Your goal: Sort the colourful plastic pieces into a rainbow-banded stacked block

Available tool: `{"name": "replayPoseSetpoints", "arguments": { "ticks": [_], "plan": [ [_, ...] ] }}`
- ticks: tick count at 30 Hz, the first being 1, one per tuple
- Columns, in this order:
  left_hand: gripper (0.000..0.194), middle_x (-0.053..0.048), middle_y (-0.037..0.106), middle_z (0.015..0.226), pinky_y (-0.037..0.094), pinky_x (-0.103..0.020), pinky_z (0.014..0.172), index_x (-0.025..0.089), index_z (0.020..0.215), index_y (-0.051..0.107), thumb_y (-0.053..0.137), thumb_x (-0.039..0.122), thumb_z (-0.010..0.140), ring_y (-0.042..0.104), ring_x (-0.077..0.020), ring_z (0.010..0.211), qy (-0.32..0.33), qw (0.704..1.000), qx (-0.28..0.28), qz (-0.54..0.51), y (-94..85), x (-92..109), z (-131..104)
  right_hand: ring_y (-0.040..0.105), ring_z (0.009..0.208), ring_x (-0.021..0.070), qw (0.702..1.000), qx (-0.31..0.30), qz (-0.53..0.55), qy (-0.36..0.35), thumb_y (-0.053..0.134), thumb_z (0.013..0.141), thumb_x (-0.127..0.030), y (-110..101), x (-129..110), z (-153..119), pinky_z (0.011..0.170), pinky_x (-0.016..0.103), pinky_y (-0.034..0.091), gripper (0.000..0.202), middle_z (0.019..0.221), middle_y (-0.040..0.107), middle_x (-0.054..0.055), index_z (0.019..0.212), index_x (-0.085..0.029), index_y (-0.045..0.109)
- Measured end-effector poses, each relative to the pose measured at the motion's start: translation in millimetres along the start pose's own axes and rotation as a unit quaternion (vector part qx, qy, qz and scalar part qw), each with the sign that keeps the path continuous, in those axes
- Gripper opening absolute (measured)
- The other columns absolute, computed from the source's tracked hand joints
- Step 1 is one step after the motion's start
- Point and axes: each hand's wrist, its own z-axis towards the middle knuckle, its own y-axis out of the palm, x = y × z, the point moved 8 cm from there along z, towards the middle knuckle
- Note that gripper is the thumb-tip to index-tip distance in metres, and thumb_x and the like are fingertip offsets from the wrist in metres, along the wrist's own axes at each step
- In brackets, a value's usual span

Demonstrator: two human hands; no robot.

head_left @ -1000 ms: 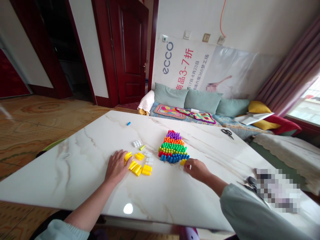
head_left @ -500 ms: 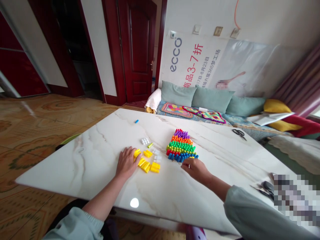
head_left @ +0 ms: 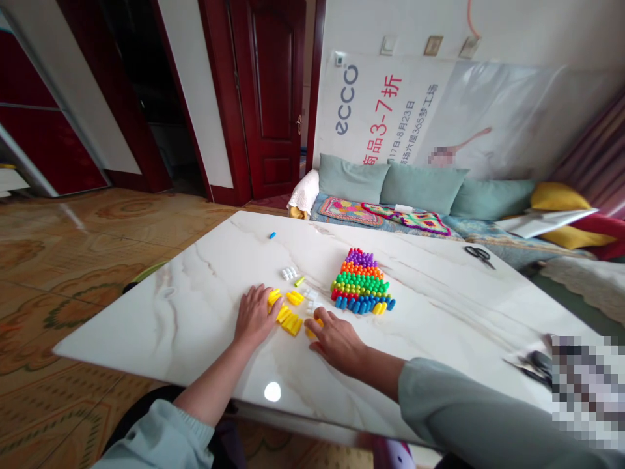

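Observation:
Small yellow plastic capsule-like pieces [head_left: 291, 324] lie in a loose group on the white marbled table [head_left: 205, 306]. My left hand [head_left: 252, 318] rests flat beside them, fingers extended and touching the nearest yellow ones. Over the right end of this group reaches my right hand [head_left: 339, 342], fingers apart and partly covering a yellow piece. To its upper right stand tightly packed rows of coloured pieces [head_left: 361, 284], with blue ones in front and a few yellow pieces [head_left: 381, 308] at the front right. A single lime piece [head_left: 299, 281] and clear pieces [head_left: 311, 297] lie behind the yellow group.
White pieces [head_left: 289, 273] and a lone blue piece [head_left: 272, 235] lie farther back. Black scissors [head_left: 480, 255] are near the far right edge; another dark-handled tool [head_left: 537, 366] lies at the near right. Behind the table is a sofa [head_left: 424, 189] with cushions.
My right hand has moved left from the front of the coloured rows to the yellow group. Yellow pieces now show at the rows' front right. My left hand stays in place.

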Motion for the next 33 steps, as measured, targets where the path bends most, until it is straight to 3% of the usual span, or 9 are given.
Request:
{"name": "replayPoseSetpoints", "arguments": {
  "ticks": [6, 12, 16, 23, 27, 33],
  "plan": [
    [0.045, -0.012, 0.049, 0.139, 0.030, -0.049, 0.110, 0.018, 0.126, 0.055, 0.036, 0.046, 0.096, 0.038, -0.0314, 0.133, 0.007, 1.000, 0.001, 0.014, 0.6, -0.6, 1.0, 0.062, 0.089, 0.0208, 0.997, -0.022, 0.051, 0.054, 0.059, 0.084, -0.027, -4.2, 9.7, -8.2, 0.073, 0.030, 0.046, 0.035, 0.116, 0.055, 0.009, 0.118, -0.021, 0.052],
    [0.045, -0.012, 0.049, 0.138, 0.030, -0.050, 0.110, 0.018, 0.124, 0.056, 0.035, 0.047, 0.096, 0.039, -0.0310, 0.132, 0.008, 1.000, 0.001, 0.012, 1.3, -1.3, 1.9, 0.059, 0.089, 0.0198, 0.978, -0.036, 0.174, 0.113, 0.079, 0.064, -0.031, 4.0, 38.5, -25.2, 0.074, 0.027, 0.044, 0.049, 0.106, 0.061, 0.006, 0.107, -0.018, 0.061],
    [0.044, -0.012, 0.050, 0.138, 0.031, -0.051, 0.109, 0.019, 0.123, 0.056, 0.036, 0.046, 0.096, 0.039, -0.0316, 0.131, 0.008, 1.000, 0.008, 0.009, 1.1, -1.9, 2.1, 0.056, 0.078, 0.0152, 0.965, -0.037, 0.219, 0.140, 0.077, 0.063, -0.024, 8.8, 58.4, -40.8, 0.067, 0.024, 0.039, 0.030, 0.088, 0.064, 0.001, 0.090, -0.019, 0.066],
    [0.043, -0.011, 0.050, 0.137, 0.032, -0.051, 0.107, 0.019, 0.123, 0.056, 0.035, 0.046, 0.096, 0.040, -0.0321, 0.130, 0.016, 1.000, 0.012, 0.008, 0.8, -1.7, 2.0, 0.051, 0.065, 0.0103, 0.949, 0.027, 0.277, 0.148, 0.066, 0.069, -0.012, -13.8, 80.1, -55.0, 0.060, 0.021, 0.036, 0.013, 0.071, 0.060, -0.002, 0.080, -0.015, 0.062],
    [0.044, -0.012, 0.050, 0.137, 0.031, -0.051, 0.108, 0.018, 0.123, 0.056, 0.036, 0.046, 0.096, 0.040, -0.0320, 0.130, 0.012, 1.000, 0.008, 0.007, 0.5, -1.2, 2.4, 0.051, 0.063, 0.0109, 0.964, 0.025, 0.212, 0.157, 0.064, 0.068, -0.009, -21.4, 92.2, -52.4, 0.058, 0.022, 0.034, 0.013, 0.070, 0.062, 0.000, 0.080, -0.015, 0.066],
    [0.046, -0.012, 0.048, 0.140, 0.029, -0.051, 0.110, 0.018, 0.125, 0.055, 0.034, 0.047, 0.096, 0.037, -0.0319, 0.133, 0.000, 1.000, -0.009, 0.006, 0.9, -0.7, 1.9, 0.060, 0.078, 0.0160, 0.978, -0.002, 0.126, 0.163, 0.059, 0.075, -0.014, -23.2, 91.1, -39.6, 0.063, 0.024, 0.036, 0.021, 0.090, 0.070, 0.004, 0.092, -0.019, 0.071]
  ]
}}
